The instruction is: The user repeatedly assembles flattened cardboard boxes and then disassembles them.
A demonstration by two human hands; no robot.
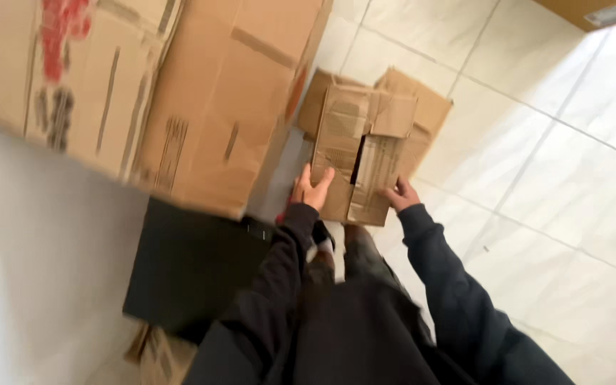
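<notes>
A small brown cardboard box [365,142] with worn, partly folded flaps sits on the pale tiled floor in the middle of the head view. My left hand [312,189] grips its near left edge, thumb on top. On the near right corner rests my right hand [401,195], fingers curled against the box. Both arms are in dark sleeves, reaching down from dark clothing at the bottom.
A tall stack of large cardboard boxes [180,100] stands at the left, close to the small box. A black box [187,271] lies under the stack. A white wall [30,271] fills the lower left. Glossy floor tiles [550,178] spread to the right.
</notes>
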